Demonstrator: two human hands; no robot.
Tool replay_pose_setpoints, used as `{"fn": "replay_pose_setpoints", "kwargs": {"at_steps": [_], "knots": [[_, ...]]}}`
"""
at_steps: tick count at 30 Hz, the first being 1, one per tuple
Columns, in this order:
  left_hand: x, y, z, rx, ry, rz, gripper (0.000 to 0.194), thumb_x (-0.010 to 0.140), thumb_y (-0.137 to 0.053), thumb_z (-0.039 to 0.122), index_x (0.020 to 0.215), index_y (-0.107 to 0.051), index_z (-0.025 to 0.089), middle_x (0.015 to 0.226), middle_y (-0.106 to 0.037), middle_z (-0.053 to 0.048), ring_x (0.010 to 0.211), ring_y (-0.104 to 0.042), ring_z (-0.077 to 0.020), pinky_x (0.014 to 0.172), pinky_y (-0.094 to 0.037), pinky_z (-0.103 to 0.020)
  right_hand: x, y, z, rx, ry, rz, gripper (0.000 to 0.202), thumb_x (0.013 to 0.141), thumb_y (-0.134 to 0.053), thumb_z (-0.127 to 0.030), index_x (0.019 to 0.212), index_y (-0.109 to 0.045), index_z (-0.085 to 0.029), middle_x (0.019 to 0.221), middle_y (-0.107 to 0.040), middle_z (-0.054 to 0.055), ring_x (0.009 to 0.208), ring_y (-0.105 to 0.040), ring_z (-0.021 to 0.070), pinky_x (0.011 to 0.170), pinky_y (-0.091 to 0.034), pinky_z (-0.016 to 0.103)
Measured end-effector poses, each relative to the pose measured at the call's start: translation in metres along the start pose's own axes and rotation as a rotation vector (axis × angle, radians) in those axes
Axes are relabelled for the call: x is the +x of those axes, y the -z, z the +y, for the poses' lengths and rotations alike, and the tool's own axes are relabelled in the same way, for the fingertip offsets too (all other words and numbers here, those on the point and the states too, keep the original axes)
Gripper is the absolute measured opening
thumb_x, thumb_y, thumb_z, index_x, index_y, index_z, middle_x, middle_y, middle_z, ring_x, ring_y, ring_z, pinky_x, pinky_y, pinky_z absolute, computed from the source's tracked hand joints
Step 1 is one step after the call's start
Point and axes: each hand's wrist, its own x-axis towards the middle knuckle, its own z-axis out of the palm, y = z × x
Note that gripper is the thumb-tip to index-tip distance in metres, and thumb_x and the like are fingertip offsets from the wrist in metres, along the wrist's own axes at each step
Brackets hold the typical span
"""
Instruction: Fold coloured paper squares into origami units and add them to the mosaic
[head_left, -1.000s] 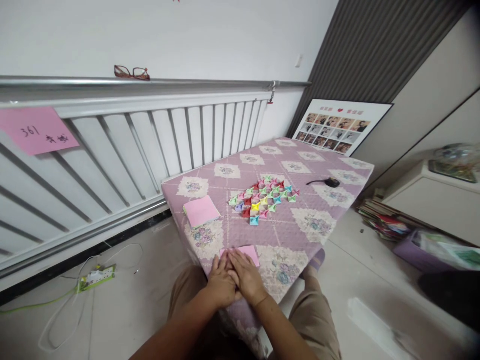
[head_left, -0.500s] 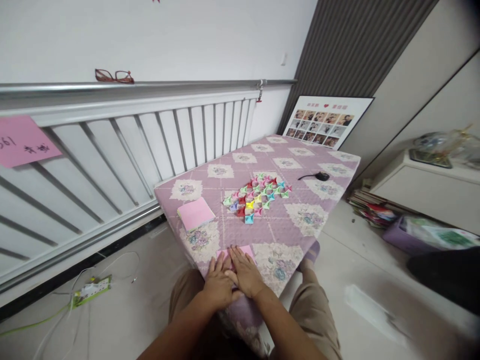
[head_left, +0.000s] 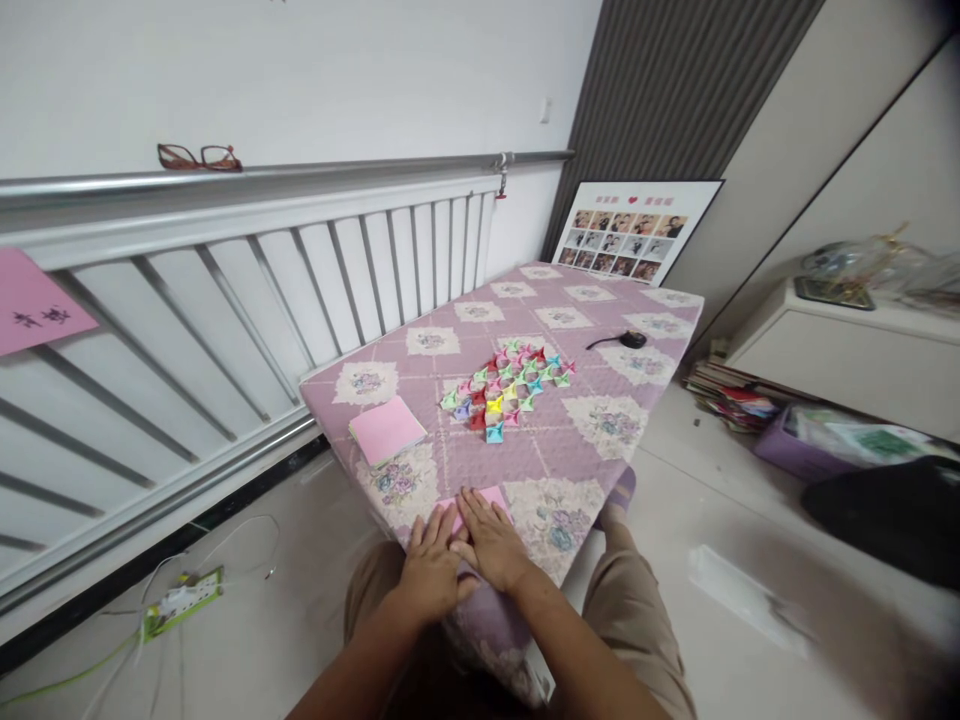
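A pink sheet of paper (head_left: pixel 493 496) lies near the front corner of the table, largely covered by my hands. My left hand (head_left: pixel 431 565) rests flat on its left part, fingers spread. Beside it, my right hand (head_left: pixel 491 540) lies flat on the paper with fingers stretched forward, its thumb by my left hand. A stack of square paper (head_left: pixel 388 430), pink on top, sits to the left. Farther back, several small folded paper pieces (head_left: pixel 494 405) in red, yellow, green, blue and pink stand in a slanted cluster.
The table (head_left: pixel 525 462) has a purple floral cloth. A black object with a strap (head_left: pixel 632 340) lies toward the back right. A photo board (head_left: pixel 637 232) leans behind. A white radiator (head_left: pixel 337 270) runs along the left; a power strip (head_left: pixel 184 602) is on the floor.
The camera view has shifted slightly, moving the background leftward. My left hand has slid a little left on the paper; my right hand stays nearly where it was.
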Motion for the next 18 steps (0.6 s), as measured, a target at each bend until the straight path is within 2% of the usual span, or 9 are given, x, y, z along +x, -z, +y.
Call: {"fn": "replay_pose_setpoints", "kwargs": {"at_steps": [4, 10, 14, 18], "knots": [[-0.005, 0.003, 0.000, 0.005, -0.014, 0.028, 0.073, 0.085, -0.044, 0.054, 0.149, -0.021, 0.027, 0.158, -0.001, -0.005, 0.144, 0.003, -0.0279, 0.115, -0.001, -0.051, -0.007, 0.005, 0.012, -0.047, -0.041, 0.054, 0.075, 0.088, -0.037, -0.056, 0.149, -0.020, -0.016, 0.156, -0.015, 0.008, 0.144, -0.007, 0.0228, 0.114, -0.010, 0.046], [-0.005, -0.001, -0.011, 0.038, 0.061, 0.010, 0.078, 0.084, -0.044, 0.051, 0.150, -0.015, 0.021, 0.158, -0.005, -0.004, 0.145, -0.003, -0.0279, 0.115, -0.005, -0.051, -0.015, 0.010, 0.035, -0.105, -0.133, 0.102, 0.075, 0.089, -0.034, -0.058, 0.149, -0.019, -0.016, 0.156, -0.015, 0.010, 0.144, -0.010, 0.0265, 0.112, -0.011, 0.055], [-0.003, 0.009, -0.011, 0.064, 0.093, 0.112, 0.069, 0.086, -0.043, 0.048, 0.147, -0.027, 0.020, 0.155, -0.022, -0.005, 0.141, -0.017, -0.0287, 0.113, -0.016, -0.048, -0.017, 0.008, 0.038, -0.114, -0.156, 0.124, 0.075, 0.089, -0.034, -0.058, 0.149, -0.019, -0.017, 0.156, -0.017, 0.011, 0.144, -0.010, 0.0276, 0.111, -0.011, 0.057], [0.002, 0.026, -0.007, 0.086, 0.095, 0.182, 0.054, 0.086, -0.046, 0.040, 0.137, -0.044, 0.022, 0.144, -0.042, -0.007, 0.129, -0.035, -0.0293, 0.103, -0.031, -0.046, -0.021, 0.006, 0.039, -0.113, -0.141, 0.180, 0.072, 0.089, -0.037, -0.056, 0.148, -0.025, -0.016, 0.155, -0.020, 0.011, 0.143, -0.011, 0.0268, 0.111, -0.012, 0.054]]}}
